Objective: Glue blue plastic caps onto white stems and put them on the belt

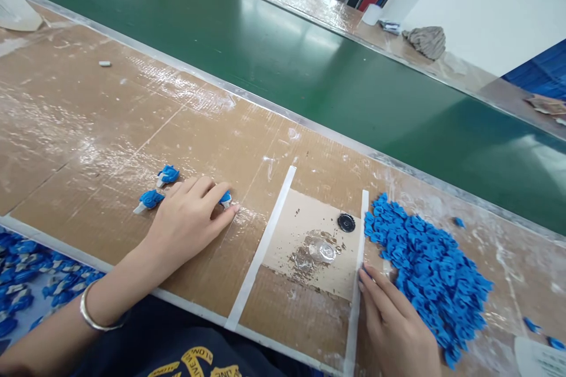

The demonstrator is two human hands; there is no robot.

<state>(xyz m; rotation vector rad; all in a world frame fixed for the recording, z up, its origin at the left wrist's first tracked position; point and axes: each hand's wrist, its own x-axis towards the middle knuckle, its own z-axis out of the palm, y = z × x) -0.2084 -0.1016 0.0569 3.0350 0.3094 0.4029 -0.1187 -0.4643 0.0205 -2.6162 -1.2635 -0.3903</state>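
My left hand (pixel 194 218) rests palm down over the brown table, with its fingers curled round a small blue and white piece (pixel 225 199). Two similar blue and white pieces, an upper one (pixel 168 175) and a lower one (pixel 150 200), lie just left of it. My right hand (pixel 393 318) has its fingertips pinched together by the right white strip (pixel 359 283); what they hold, if anything, is too small to make out. Beside it spreads a large pile of blue pieces (pixel 433 265). A black round cap (pixel 346 222) sits between the white strips, near a clear wet blob (pixel 322 250).
A green belt (pixel 265 47) runs across beyond the table (pixel 110 123). Many blue and white pieces (pixel 26 271) lie low at the left. A grey cloth (pixel 425 42) rests on the far ledge. A translucent container (pixel 15 9) stands at the upper left.
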